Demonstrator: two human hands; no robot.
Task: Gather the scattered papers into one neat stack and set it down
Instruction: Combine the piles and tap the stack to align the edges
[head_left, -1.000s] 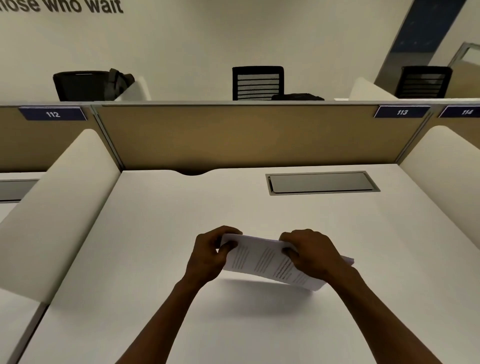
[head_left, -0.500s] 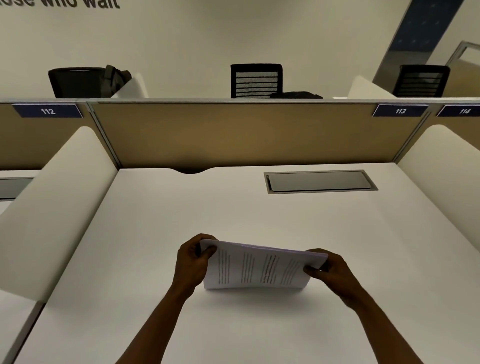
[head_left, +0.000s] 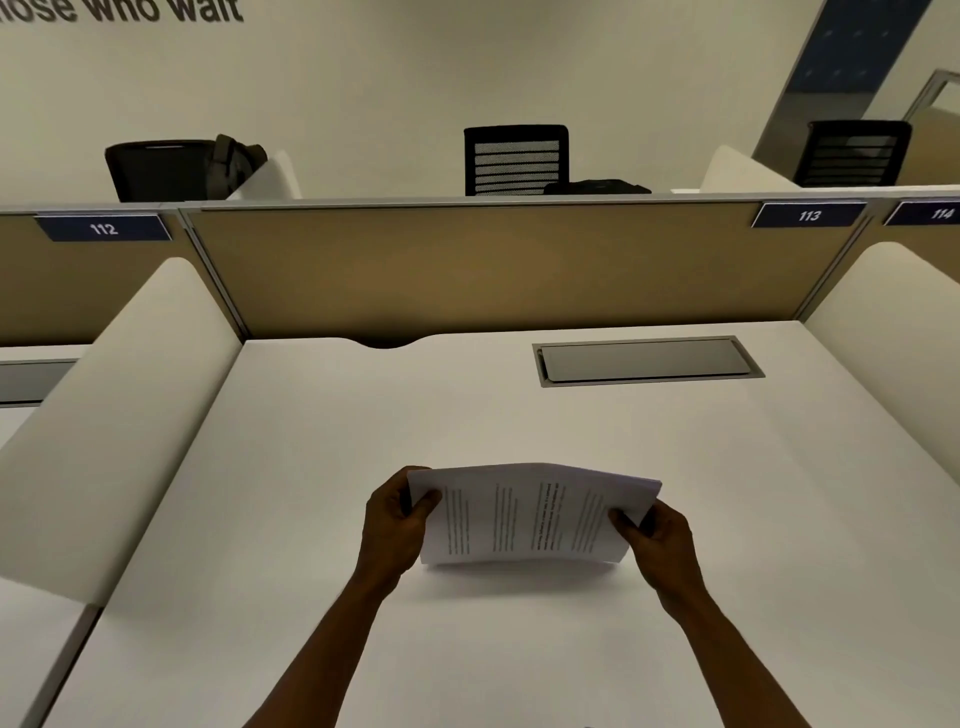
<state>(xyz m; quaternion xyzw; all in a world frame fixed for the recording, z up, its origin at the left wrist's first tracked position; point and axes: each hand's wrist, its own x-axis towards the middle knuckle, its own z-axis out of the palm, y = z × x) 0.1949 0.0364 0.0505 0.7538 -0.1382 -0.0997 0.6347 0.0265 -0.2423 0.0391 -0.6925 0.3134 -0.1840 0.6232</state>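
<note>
A stack of white printed papers (head_left: 524, 517) stands on its long edge on the white desk (head_left: 467, 415), leaning back toward me with the printed face up. My left hand (head_left: 397, 517) grips the stack's left side, thumb on the front sheet. My right hand (head_left: 657, 535) pinches its right side. The sheets look aligned, bowed slightly at the top. No loose papers lie elsewhere on the desk.
A grey cable hatch (head_left: 647, 360) is set into the desk at the back right. A tan partition (head_left: 493, 265) closes the back, and white curved dividers stand at the left (head_left: 119, 415) and right (head_left: 898, 338). Black chairs (head_left: 516, 158) stand beyond the partition.
The stack went from tilted and held near its middle to upright on its edge, squared to me. My right hand slid from the top middle to the right end.
</note>
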